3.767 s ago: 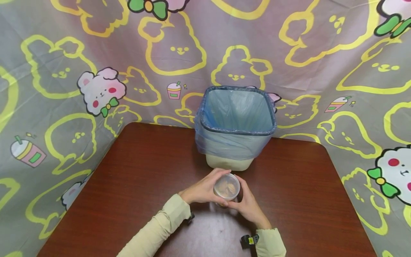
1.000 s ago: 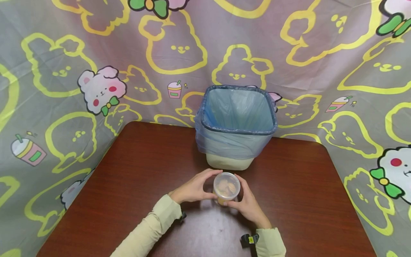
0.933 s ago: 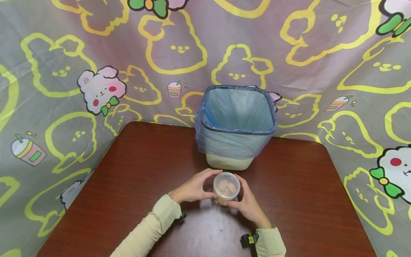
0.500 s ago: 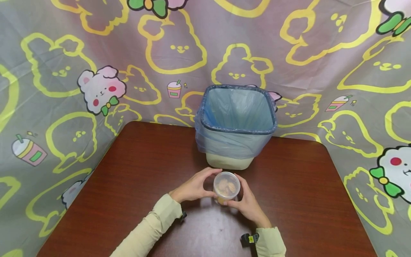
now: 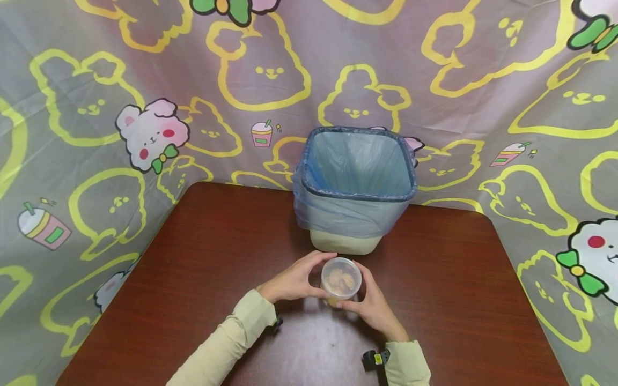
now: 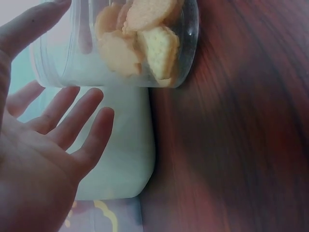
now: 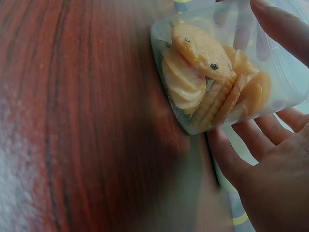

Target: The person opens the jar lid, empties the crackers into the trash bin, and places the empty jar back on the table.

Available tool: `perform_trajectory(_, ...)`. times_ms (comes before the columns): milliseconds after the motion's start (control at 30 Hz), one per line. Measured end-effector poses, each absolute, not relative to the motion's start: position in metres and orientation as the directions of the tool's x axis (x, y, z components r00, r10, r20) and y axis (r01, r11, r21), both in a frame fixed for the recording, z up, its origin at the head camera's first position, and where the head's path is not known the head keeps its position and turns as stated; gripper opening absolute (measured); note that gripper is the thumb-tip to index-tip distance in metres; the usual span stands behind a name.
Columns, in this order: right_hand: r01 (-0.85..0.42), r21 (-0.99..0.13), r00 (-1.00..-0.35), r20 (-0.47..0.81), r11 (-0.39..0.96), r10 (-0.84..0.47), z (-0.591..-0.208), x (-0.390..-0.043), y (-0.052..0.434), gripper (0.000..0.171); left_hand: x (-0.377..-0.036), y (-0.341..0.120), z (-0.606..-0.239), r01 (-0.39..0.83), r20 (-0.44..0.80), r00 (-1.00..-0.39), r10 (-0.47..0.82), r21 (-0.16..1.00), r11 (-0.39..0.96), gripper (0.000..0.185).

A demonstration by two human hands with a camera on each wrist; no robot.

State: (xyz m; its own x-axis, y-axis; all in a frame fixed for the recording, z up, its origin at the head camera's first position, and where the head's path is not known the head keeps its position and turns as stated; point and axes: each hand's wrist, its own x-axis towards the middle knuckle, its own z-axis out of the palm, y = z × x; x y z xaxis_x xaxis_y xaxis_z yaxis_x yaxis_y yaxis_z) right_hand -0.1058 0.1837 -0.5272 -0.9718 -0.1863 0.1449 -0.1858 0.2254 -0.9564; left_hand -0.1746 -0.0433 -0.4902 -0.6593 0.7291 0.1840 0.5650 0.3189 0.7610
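A clear plastic jar (image 5: pixel 341 278) with a translucent lid holds several cookies and crackers (image 6: pixel 159 50). It stands upright on the table in front of the bin. My right hand (image 5: pixel 376 308) holds the jar from the right, thumb at the near side and fingers round the far side. On the other side, my left hand (image 5: pixel 292 279) is spread in a wide arc, its thumb tip right at the jar. In the left wrist view, its fingers (image 6: pixel 89 128) are parted and relaxed beside the jar. Through the right wrist view, the crackers (image 7: pixel 207 72) show against the clear wall.
A pale bin (image 5: pixel 345 242) lined with a blue plastic bag (image 5: pixel 359 161) stands just behind the jar on the brown table (image 5: pixel 217 246). A patterned cloth (image 5: pixel 159 59) hangs round the table's back and sides.
Since the earliest frame, my left hand has loosened and shifted left, uncovering more of the jar's side. The right hand and jar have stayed in place. Little differs in the last second.
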Motion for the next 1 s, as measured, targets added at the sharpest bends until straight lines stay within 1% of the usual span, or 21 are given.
perform_trajectory(300, -0.191, -0.956, -0.97, 0.148, 0.224, -0.194, -0.529, -0.107, 0.185, 0.095, -0.173, -0.034, -0.489, 0.596, 0.183, -0.647, 0.74, 0.726, 0.343, 0.091)
perform_trajectory(733, -0.169, -0.967, -0.973, 0.132, 0.193, -0.19, -0.528, -0.106, 0.184, 0.096, -0.171, -0.02, -0.494, 0.62, 0.247, -0.634, 0.733, 0.729, 0.29, 0.096)
perform_trajectory(833, -0.171, -0.963, -0.972, 0.131, 0.206, -0.194, -0.528, -0.106, 0.185, 0.095, -0.171, -0.018, -0.494, 0.625, 0.26, -0.631, 0.731, 0.728, 0.281, 0.099)
perform_trajectory(1000, -0.166, -0.949, -0.977, 0.122, 0.267, -0.174, -0.527, -0.106, 0.185, 0.095, -0.17, -0.016, -0.495, 0.622, 0.256, -0.636, 0.728, 0.728, 0.287, 0.103)
